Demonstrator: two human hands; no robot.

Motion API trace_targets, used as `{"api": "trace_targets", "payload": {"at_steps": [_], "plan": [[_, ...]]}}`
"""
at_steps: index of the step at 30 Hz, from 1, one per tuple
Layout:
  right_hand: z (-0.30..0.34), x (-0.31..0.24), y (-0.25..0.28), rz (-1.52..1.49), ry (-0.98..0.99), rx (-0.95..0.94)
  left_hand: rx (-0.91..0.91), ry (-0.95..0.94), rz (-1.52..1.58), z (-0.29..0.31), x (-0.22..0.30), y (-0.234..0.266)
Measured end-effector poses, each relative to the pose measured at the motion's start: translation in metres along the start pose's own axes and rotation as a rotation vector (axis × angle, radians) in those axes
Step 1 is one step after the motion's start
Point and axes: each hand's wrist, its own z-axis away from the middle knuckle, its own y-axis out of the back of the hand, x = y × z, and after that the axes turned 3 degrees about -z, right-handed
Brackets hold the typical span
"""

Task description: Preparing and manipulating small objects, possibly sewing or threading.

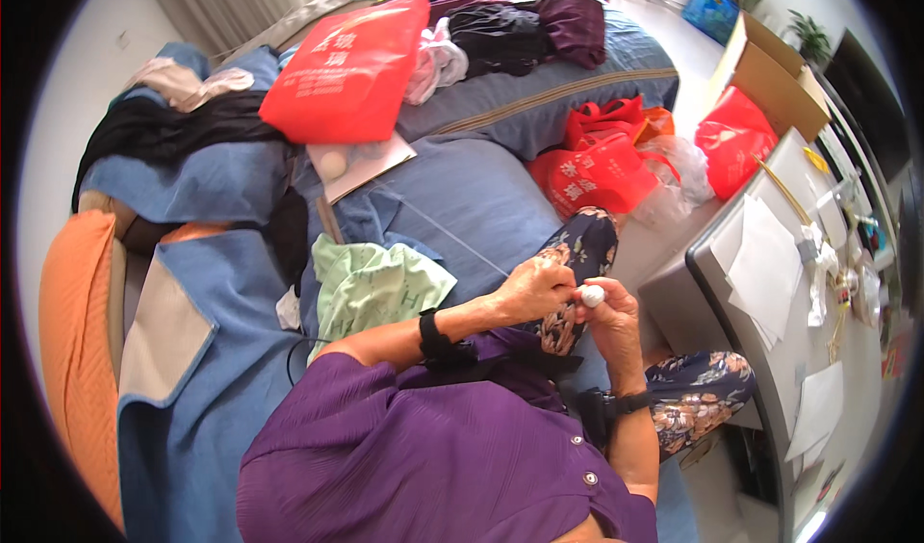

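Note:
My right hand (pixel 614 317) holds a small white round thing (pixel 592 296), perhaps a ball or spool of thread, between thumb and fingers. Close beside it, my left hand (pixel 535 287) is closed in a pinch, its fingertips almost touching the white thing. Whatever the left fingers grip is too small to make out. Both hands are over my lap, above dark trousers (pixel 587 240) with a flower print. A thin pale line (pixel 448 230) crosses the blue sofa cover toward the left hand; I cannot tell whether it is thread or a seam.
A pale green cloth (pixel 371 283) lies left of my left forearm. Beyond it, a red bag (pixel 346 71) rests on a white board (pixel 371 163). More red bags (pixel 602 168) stand ahead, near an open cardboard box (pixel 775 71). Papers (pixel 760 269) cover part of the grey table (pixel 707 273) at right.

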Motion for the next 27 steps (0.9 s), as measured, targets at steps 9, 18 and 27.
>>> {"api": "trace_targets", "payload": {"at_steps": [9, 18, 27], "plan": [[-0.004, 0.000, -0.008, -0.030, 0.033, 0.149, -0.071, -0.056, -0.136, 0.014, 0.016, -0.002], [0.000, 0.003, -0.001, 0.368, 0.008, 0.050, 0.013, -0.213, -0.110, 0.005, 0.014, 0.005], [0.007, -0.010, -0.034, 0.217, 0.015, 0.024, 0.127, -0.061, -0.184, 0.001, -0.007, 0.008]]}}
